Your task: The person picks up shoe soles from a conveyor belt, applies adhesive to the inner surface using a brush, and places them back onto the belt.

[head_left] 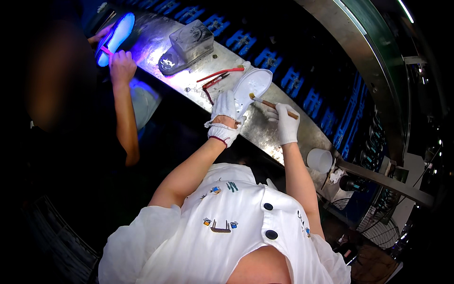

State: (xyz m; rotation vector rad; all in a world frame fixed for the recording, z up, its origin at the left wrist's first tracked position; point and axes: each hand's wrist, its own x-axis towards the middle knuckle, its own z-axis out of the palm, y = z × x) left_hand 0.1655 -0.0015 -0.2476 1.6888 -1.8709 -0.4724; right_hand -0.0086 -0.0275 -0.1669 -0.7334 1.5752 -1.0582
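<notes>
A white shoe sole (254,83) is tilted over the metal bench, its hollow side facing me. My left hand (225,108), in a white knit glove, grips the sole by its near end; part of the fingers is hidden. In my gloved right hand (286,124) is a brush with a wooden handle (269,103). Its yellowish bristles touch or hover just over the inside of the sole; I cannot tell which. Left of the sole, a red-handled toothbrush (221,74) and a red pointed tool (213,83) lie on the bench.
A metal bench (302,137) runs diagonally, with a dark conveyor carrying blue-lit parts (266,60) behind it. A grey block-shaped container (191,41) stands farther left. There, a co-worker's hands (122,67) hold another sole (118,37) under blue light. A white tub (319,160) sits to the right.
</notes>
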